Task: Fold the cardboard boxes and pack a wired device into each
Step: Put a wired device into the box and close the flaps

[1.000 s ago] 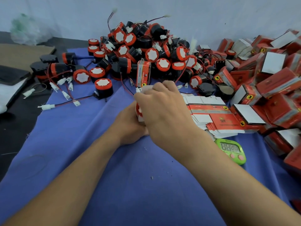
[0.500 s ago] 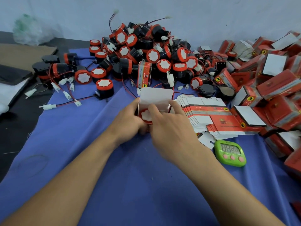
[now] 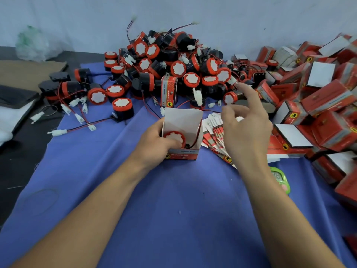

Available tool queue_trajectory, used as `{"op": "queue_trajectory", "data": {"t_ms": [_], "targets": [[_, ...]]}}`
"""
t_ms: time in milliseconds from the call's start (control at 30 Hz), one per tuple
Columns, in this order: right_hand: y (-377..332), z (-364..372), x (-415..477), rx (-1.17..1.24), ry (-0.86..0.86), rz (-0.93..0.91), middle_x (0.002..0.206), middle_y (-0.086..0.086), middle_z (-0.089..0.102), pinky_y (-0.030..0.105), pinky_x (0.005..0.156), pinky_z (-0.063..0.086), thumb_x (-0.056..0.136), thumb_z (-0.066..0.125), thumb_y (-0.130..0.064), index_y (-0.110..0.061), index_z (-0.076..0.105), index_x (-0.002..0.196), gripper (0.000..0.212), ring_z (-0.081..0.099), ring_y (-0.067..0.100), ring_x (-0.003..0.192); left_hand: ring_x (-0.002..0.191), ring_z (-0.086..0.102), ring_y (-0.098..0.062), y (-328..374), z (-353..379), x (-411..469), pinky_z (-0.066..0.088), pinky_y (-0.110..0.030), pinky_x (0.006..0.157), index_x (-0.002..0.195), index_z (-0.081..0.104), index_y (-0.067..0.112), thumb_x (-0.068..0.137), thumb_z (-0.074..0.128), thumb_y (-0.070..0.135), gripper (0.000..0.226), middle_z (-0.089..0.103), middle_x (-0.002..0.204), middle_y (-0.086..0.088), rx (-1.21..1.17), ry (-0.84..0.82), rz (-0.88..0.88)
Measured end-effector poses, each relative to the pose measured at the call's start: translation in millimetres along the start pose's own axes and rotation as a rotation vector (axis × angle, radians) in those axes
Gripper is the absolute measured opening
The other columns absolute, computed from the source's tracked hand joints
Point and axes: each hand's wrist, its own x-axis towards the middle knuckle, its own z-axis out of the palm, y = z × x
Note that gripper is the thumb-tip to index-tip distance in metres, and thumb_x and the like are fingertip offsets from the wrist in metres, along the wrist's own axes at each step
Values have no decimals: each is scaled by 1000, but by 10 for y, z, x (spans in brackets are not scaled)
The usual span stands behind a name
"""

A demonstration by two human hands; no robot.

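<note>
Blue-clothed bench [image 3: 173, 209]: mid-frame, my left hand [image 3: 154, 146] grips the box [image 3: 183, 120] holding a device [image 3: 173, 137]; right hand [image 3: 245, 128] hovers, fingers spread, empty.

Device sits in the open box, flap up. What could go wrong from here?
1. The red-black wire climbs the right inner wall of the open box; closing the upright flap may pinch it.
2. Only the left hand holds the box; the right hand hovers open, so it might tip.
3. The green timer, partly under that arm, could get knocked.
</note>
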Motion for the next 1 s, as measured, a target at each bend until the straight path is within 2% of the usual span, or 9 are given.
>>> {"op": "queue_trajectory", "data": {"t_ms": [133, 233, 300, 433, 633, 767, 833, 900, 1000], "targets": [[-183, 36, 128, -178, -272, -90, 67, -8, 60, 50, 100, 45, 88, 68, -50, -39, 44, 148, 66, 61, 21, 87, 89, 72, -1, 28, 9, 0, 53, -27, 77, 102, 69, 43, 85, 72, 2, 45, 77, 98, 18, 9, 17, 8], [-350, 125, 206, -243, -351, -104, 65, -9, 57, 40, 80, 49, 89, 68, -53, -36, 66, 120, 36, 59, 19, 77, 91, 71, -2, 19, 13, 3, 53, -27, 78, 106, 67, 45, 87, 73, 7, 43, 76, 100, 19, 37, 18, -8], [-408, 149, 236, -263, -379, -126, 66, -9, 59, 30, 62, 40, 95, 65, -42, -29, 72, 96, 14, 55, 12, 65, 92, 72, -5, 11, 13, 1, 55, -30, 80, 104, 68, 45, 86, 74, 8, 42, 77, 100, 19, 35, 31, -10], [-475, 85, 158, -269, -376, -138, 60, -3, 62, 29, 47, 37, 97, 60, -26, -19, 68, 74, 25, 53, 16, 56, 91, 73, -8, 28, 13, -3, 58, -34, 83, 98, 70, 42, 75, 78, 14, 37, 78, 96, 15, 13, 44, -21], [-476, -96, -29, -208, -691, -22, 65, -5, 71, 25, 48, 46, 96, 51, -12, -24, 70, 77, 30, 58, 9, 53, 89, 71, -15, 15, 16, 10, 57, -33, 80, 96, 71, 27, 86, 73, 2, 27, 77, 90, 5, 42, 64, -51], [-401, -204, -74, -104, -558, 19, 65, -6, 72, 20, 47, 44, 96, 50, -6, -24, 61, 88, 23, 62, 7, 52, 97, 70, -20, 12, 43, 7, 55, -40, 85, 99, 69, 28, 88, 72, 12, 20, 75, 94, 5, 69, 69, -56], [-377, -248, -88, -81, -505, 26, 68, -4, 74, 28, 51, 48, 96, 52, -7, -25, 54, 90, 18, 65, 13, 56, 100, 68, -19, 6, 58, 2, 54, -41, 88, 103, 67, 31, 86, 73, 19, 22, 74, 97, 8, 88, 78, -49], [-375, -261, -117, -44, -558, 54, 66, 2, 73, 41, 51, 49, 95, 56, -7, -21, 58, 88, 16, 64, 20, 55, 103, 68, -18, -7, 73, 2, 55, -40, 90, 112, 63, 34, 88, 74, 23, 28, 74, 103, 8, 105, 92, -57], [-370, -297, -151, -72, -687, 66, 59, 3, 71, 29, 46, 41, 91, 68, -10, -18, 68, 81, 13, 55, 11, 47, 100, 67, -16, -9, 98, 2, 53, -38, 86, 117, 58, 36, 93, 67, 34, 26, 73, 98, 11, 121, 122, -42]]}}
